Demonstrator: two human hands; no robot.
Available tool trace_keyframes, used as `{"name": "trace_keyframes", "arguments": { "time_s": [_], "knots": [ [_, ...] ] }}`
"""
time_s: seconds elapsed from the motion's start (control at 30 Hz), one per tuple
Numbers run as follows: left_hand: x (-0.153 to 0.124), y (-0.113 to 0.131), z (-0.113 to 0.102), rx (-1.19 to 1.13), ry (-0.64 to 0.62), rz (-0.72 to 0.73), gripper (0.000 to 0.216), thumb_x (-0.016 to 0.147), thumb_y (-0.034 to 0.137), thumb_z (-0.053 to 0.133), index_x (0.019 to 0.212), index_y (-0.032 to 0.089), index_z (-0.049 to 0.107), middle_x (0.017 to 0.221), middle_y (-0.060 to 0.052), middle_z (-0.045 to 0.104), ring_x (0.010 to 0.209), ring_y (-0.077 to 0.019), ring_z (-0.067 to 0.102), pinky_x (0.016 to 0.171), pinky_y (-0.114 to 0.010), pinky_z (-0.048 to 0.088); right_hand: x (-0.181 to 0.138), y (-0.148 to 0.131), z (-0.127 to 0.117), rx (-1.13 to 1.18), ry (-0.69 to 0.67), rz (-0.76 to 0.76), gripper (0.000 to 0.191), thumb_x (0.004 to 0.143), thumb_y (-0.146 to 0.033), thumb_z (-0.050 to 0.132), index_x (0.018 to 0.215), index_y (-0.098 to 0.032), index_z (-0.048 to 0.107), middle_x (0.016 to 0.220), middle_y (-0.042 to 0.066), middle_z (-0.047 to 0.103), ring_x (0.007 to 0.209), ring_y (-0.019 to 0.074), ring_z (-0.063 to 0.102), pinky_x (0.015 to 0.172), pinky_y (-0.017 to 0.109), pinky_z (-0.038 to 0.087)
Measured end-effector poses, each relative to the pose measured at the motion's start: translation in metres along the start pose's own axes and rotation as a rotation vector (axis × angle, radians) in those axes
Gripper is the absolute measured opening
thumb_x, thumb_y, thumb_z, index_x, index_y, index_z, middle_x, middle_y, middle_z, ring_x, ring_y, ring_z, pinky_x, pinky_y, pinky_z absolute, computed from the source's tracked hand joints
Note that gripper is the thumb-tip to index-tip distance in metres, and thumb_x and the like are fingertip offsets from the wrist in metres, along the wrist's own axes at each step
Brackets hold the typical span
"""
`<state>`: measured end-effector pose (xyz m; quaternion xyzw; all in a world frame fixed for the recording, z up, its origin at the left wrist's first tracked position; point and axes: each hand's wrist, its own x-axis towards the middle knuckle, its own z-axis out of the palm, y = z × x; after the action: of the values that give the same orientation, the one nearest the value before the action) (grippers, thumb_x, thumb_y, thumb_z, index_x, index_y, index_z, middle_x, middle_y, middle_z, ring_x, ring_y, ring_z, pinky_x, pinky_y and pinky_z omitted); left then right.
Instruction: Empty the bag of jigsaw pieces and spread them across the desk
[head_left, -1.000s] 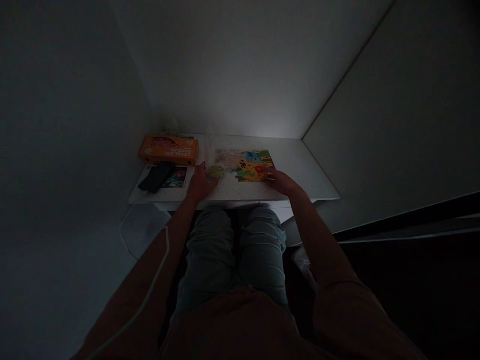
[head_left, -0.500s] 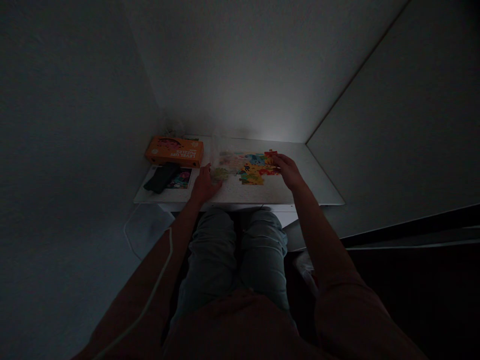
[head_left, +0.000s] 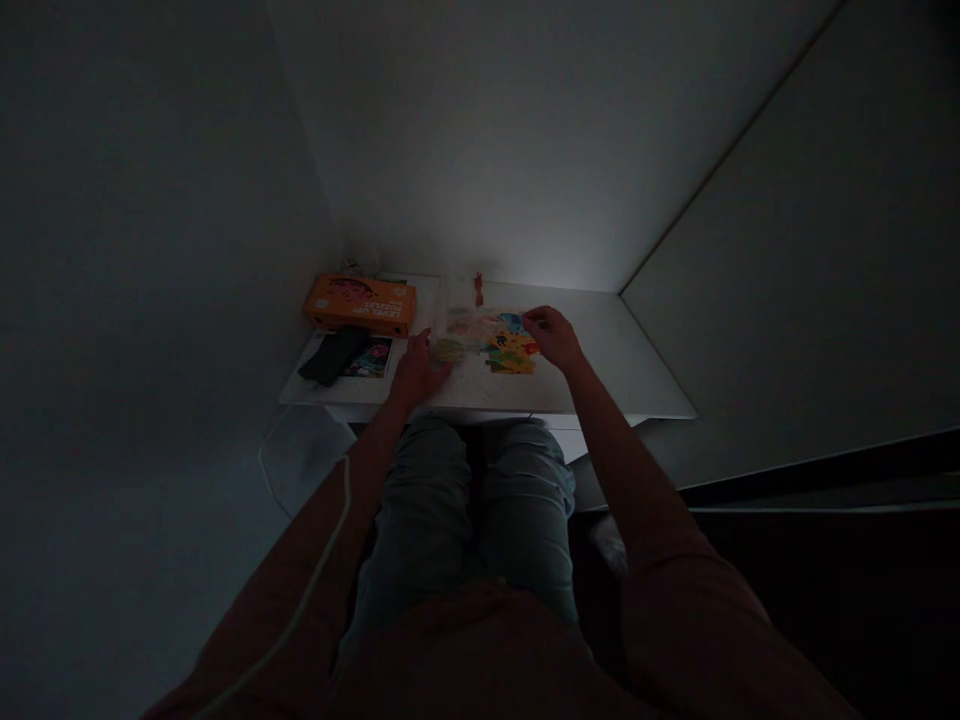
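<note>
A small white table (head_left: 637, 380) stands in a dim corner. On it lies a colourful jigsaw puzzle (head_left: 510, 355), partly assembled. My right hand (head_left: 553, 336) rests at the puzzle's upper right edge, its fingers curled and pinched; what they grip is too dark to name. My left hand (head_left: 415, 372) is closed on the near edge of a clear plastic bag (head_left: 459, 325) that holds pale and greenish pieces. A small red piece (head_left: 478, 289) shows just beyond the bag, near the wall.
An orange puzzle box (head_left: 360, 303) lies at the table's back left. In front of it are a black object (head_left: 330, 355) and a picture card (head_left: 371, 357). Walls close in on the left, back and right. My knees (head_left: 469, 480) are under the front edge.
My right hand rose from the puzzle's near right corner to its far edge, then shifted left. The puzzle looks smaller. A red piece now shows beyond the bag. My left hand stayed.
</note>
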<state>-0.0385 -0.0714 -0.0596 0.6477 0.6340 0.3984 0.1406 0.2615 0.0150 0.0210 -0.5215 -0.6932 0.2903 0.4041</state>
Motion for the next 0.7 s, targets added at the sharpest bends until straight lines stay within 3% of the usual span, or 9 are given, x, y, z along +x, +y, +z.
{"name": "trace_keyframes", "arguments": {
  "time_s": [0.17,0.3,0.43,0.57,0.7],
  "knots": [
    [0.001,0.000,0.001,-0.009,-0.004,-0.003,0.085,0.091,0.037,0.081,0.165,0.028,0.040,0.161,-0.021,0.052,0.144,-0.0385,0.060,0.122,-0.056,0.053,-0.029,0.043,0.004,-0.051,-0.097,0.069,0.027,0.086,-0.055,0.076,0.103,-0.036,0.071,0.121,0.010,0.077,0.111,0.0338,0.073,0.108,0.058,0.058],
    [0.000,0.003,-0.001,-0.014,0.001,-0.010,0.086,0.090,0.035,0.081,0.165,0.030,0.040,0.163,-0.019,0.052,0.149,-0.0377,0.057,0.125,-0.056,0.051,-0.033,0.051,0.015,-0.045,-0.099,0.093,0.030,0.091,-0.061,0.063,0.110,-0.039,0.072,0.128,0.010,0.077,0.120,0.0339,0.072,0.111,0.059,0.056],
    [-0.002,0.007,-0.004,-0.013,0.024,-0.028,0.087,0.089,0.034,0.082,0.166,0.031,0.041,0.162,-0.020,0.055,0.151,-0.0404,0.055,0.124,-0.061,0.052,-0.018,0.050,0.025,-0.083,-0.106,0.094,0.032,0.093,-0.061,0.062,0.112,-0.039,0.073,0.129,0.009,0.078,0.124,0.0351,0.070,0.114,0.060,0.054],
    [-0.002,0.007,-0.006,0.023,0.069,-0.062,0.084,0.091,0.035,0.082,0.165,0.030,0.044,0.165,-0.021,0.050,0.151,-0.0446,0.055,0.122,-0.064,0.053,-0.006,0.043,0.039,-0.170,-0.134,0.035,0.045,0.086,-0.061,0.077,0.121,-0.033,0.075,0.145,0.012,0.071,0.143,0.0407,0.059,0.125,0.065,0.041],
    [0.000,0.006,-0.006,0.045,0.113,-0.071,0.085,0.092,0.033,0.081,0.166,0.031,0.040,0.167,-0.019,0.049,0.157,-0.0439,0.048,0.127,-0.063,0.050,-0.009,0.033,0.047,-0.254,-0.256,-0.094,0.063,0.072,-0.063,0.095,0.127,-0.038,0.077,0.160,0.007,0.062,0.154,0.0433,0.049,0.132,0.068,0.031]
  ]
}}
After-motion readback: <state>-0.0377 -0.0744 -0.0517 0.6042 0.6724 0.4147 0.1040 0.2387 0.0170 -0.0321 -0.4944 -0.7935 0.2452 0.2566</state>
